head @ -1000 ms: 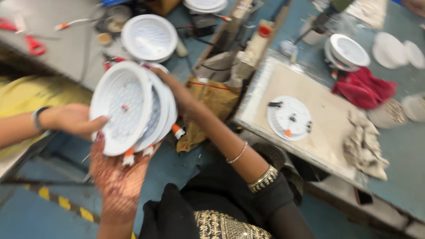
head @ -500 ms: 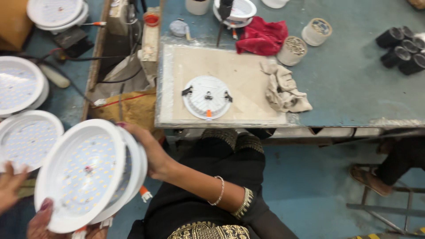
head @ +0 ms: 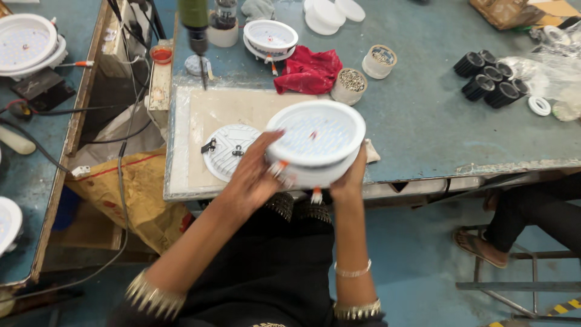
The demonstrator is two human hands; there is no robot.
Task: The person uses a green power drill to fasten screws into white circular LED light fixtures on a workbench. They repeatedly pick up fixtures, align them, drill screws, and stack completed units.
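The person now faces the blue-grey work surface (head: 423, 115), where half a second ago the view was swung left toward a side bench of finished lamps. Both hands have carried a small stack of round white LED downlights (head: 316, 140) across with that turn. The stack now hangs over the near edge of the surface, tilted so its dotted LED face shows, just right of the cream work mat (head: 206, 121).

The left hand (head: 254, 175) is closed on the stack's left and lower rim, fingers curled near the orange spring clips; it is blurred, so the exact grip is hard to read. The right hand (head: 351, 178) cups the underside at the right, thumb up along the rim. Neither hand is free.

A single downlight (head: 227, 151) lies face down on the mat, its back plate and black clips up, touching or just beside the held stack in the picture. Ahead hangs a powered screwdriver (head: 196, 33), tip down over the mat's far edge. A red cloth (head: 308, 71), two small tubs of screws (head: 350, 85) and black heat sinks (head: 490, 82) sit farther back. The move suggests the lamps have been brought from the side bench to the workstation.
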